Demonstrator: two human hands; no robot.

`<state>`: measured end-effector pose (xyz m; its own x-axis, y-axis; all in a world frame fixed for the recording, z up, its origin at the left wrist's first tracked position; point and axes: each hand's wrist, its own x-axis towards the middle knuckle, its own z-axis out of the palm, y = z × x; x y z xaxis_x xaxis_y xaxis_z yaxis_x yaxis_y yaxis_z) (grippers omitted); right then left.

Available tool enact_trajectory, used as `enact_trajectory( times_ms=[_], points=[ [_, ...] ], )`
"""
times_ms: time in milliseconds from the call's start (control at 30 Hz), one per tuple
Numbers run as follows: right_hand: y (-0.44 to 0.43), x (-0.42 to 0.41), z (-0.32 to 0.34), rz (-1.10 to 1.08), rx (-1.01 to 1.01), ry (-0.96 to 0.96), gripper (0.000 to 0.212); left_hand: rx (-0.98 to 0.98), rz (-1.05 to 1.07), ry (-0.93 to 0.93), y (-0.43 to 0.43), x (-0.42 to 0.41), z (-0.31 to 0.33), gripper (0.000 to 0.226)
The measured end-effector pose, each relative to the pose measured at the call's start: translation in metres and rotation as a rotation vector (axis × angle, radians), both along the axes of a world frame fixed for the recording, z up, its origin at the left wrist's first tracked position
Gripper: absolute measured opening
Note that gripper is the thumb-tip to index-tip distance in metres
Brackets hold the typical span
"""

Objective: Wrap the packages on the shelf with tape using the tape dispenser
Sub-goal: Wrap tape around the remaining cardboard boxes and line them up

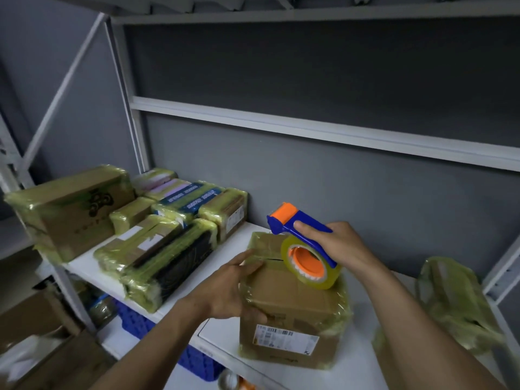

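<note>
Grey wall [309,164] behind a white metal shelf [239,235]; light is dim and the right edge of the view is blurred.

A cardboard box [292,305] stands near the front of the shelf, approx. in the middle. It is partly covered w/ yellowish clear tape, and a white barcode label [285,339] is on its front side.

The L hand [228,288] holds the box at its top-left corner: fingers lie over the top, thumb is on the near side.

The R hand [334,243] is closed round the blue handle of the tape dispenser [304,243], thumb on top of the handle. The dispenser has an orange roller at the far end, and its tape roll [309,266] touches the top of the box at the right-rear part.

On the left part of the shelf is a group of wrapped packages [157,237], all in the same yellowish tape, packed close together. The biggest one [73,209] is at the far left.

To the right of the box lies a crumpled yellowish bundle [453,302]; I cannot tell what is inside.

Below the shelf a blue crate [135,319] is partly visible.
</note>
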<state>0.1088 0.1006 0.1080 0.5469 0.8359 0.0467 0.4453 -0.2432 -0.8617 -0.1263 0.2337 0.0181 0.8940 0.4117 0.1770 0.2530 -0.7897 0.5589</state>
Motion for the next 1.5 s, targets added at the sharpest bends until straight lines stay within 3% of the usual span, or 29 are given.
enact_trajectory(
  times_ms=[100,167,400,500,700,800,967,1233,1500],
  points=[
    [0.003,0.003,0.008,0.054,-0.110,-0.013,0.067,-0.236,0.207,-0.163,-0.002,-0.004,0.003,0.095],
    [0.005,0.009,0.015,0.083,-0.171,-0.042,0.065,-0.258,0.318,-0.159,-0.001,-0.001,0.001,0.085],
    [0.024,0.008,0.016,0.070,-0.099,-0.125,0.066,-0.054,0.390,-0.060,-0.010,0.007,0.001,0.064],
    [0.033,0.007,0.013,0.028,-0.135,-0.210,0.072,-0.222,0.416,-0.124,-0.004,0.011,0.002,0.061],
    [0.033,0.012,0.007,0.088,-0.208,-0.220,0.071,-0.556,0.518,-0.378,0.002,0.026,0.025,0.028],
    [0.028,0.013,0.009,0.106,-0.175,-0.214,0.069,-0.777,0.451,-0.416,-0.001,0.036,0.049,0.031],
    [0.011,0.016,0.011,0.155,-0.041,-0.176,0.069,-0.907,0.396,-0.461,-0.002,0.049,0.071,0.039],
    [-0.009,0.023,0.013,0.204,0.041,-0.207,0.081,-1.093,0.334,-0.477,-0.004,0.058,0.085,0.018],
    [-0.008,0.017,0.025,0.205,-0.010,-0.262,0.075,-0.962,0.480,-0.463,0.003,0.054,0.087,0.012]
  ],
)
